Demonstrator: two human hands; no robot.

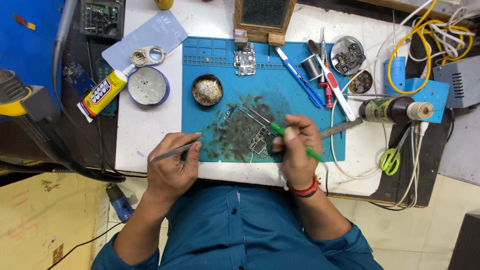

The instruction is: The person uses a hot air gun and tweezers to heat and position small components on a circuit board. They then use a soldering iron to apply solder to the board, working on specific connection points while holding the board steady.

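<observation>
small circuit board (258,143) partly hidden by right hand (296,150); green tool (295,142) mid-section covered by fingers (280,145), tip too small to tell.

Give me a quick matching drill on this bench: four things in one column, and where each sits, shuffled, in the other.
Things:
1. green-handled tool
2. metal tweezers
3. glue tube
4. green scissors

Places:
A. at the right edge of the table, beside white cables
B. in the left hand, at the blue mat's left edge
C. left of the mat, by a round blue tin
D. in the right hand, tip over the small circuit board

Pairs: 1-D, 2-B, 3-C, 4-A
</observation>
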